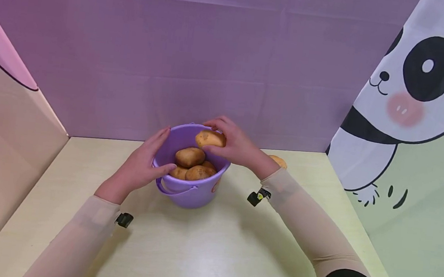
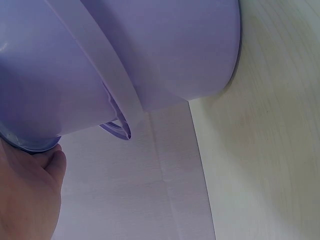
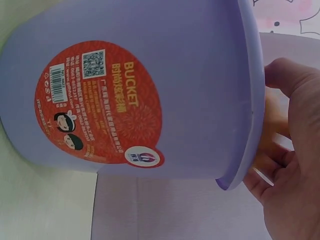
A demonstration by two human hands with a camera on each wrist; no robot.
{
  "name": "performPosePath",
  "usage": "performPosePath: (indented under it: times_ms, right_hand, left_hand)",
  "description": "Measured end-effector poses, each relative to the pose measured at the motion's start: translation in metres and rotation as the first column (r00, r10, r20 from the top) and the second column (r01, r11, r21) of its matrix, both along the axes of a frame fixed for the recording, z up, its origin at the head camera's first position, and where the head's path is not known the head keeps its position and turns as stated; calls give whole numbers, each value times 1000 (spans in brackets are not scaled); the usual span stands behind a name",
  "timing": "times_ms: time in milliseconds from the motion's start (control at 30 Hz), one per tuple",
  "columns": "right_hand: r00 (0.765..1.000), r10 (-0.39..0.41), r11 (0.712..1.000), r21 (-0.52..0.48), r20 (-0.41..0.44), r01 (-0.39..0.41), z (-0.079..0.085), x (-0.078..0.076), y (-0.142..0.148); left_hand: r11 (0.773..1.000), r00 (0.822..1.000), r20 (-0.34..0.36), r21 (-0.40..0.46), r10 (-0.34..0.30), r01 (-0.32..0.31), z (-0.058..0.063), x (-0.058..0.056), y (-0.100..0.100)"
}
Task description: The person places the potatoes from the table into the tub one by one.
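A purple bucket (image 1: 198, 195) stands on the table with several potatoes (image 1: 189, 157) inside it. My left hand (image 1: 143, 162) holds the bucket's left side, its thumb over the near rim and the fingers along the left edge. My right hand (image 1: 235, 141) grips a potato (image 1: 207, 138) between thumb and fingers, over the far right part of the bucket's opening. In the right wrist view the bucket wall partly hides this potato. The bucket's handle (image 2: 112, 70) hangs down on the near side.
Another potato (image 1: 278, 161) lies on the table (image 1: 193, 253) behind my right wrist, partly hidden by it. A purple backdrop (image 1: 197, 63) rises at the table's far edge. Printed panels, one with a panda (image 1: 419, 78), flank the table. A red label (image 3: 100, 102) is stuck on the bucket.
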State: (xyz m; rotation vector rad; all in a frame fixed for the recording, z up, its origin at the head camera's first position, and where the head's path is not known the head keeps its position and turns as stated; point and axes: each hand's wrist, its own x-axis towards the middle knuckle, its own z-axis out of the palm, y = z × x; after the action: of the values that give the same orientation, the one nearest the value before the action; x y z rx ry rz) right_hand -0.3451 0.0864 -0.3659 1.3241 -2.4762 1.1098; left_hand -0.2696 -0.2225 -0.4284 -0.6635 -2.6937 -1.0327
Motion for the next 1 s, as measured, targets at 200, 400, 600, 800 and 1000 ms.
performPosePath:
  times_ms: [200,400,600,800,1000]
  right_hand:
    - [1000,27,1000,-11,-5,-28,0,-2,1]
    - [999,37,999,-28,4,-36,0,-1,3]
    - [999,27,998,-60,38,-25,1,-1,11]
    - [998,-42,997,-71,43,45,-1,-2,29]
    - [990,-102,990,-87,95,111,-8,-1,52]
  left_hand:
    - [1000,1000,5,-2,6,-6,0,0,0]
    - [1000,1000,13,-4,9,-9,0,0,0]
    - [1000,1000,15,1,8,-8,-1,0,1]
    - [1000,1000,14,2,3,-3,1,1,1]
    - [1000,1000,10,-1,6,-6,1,1,1]
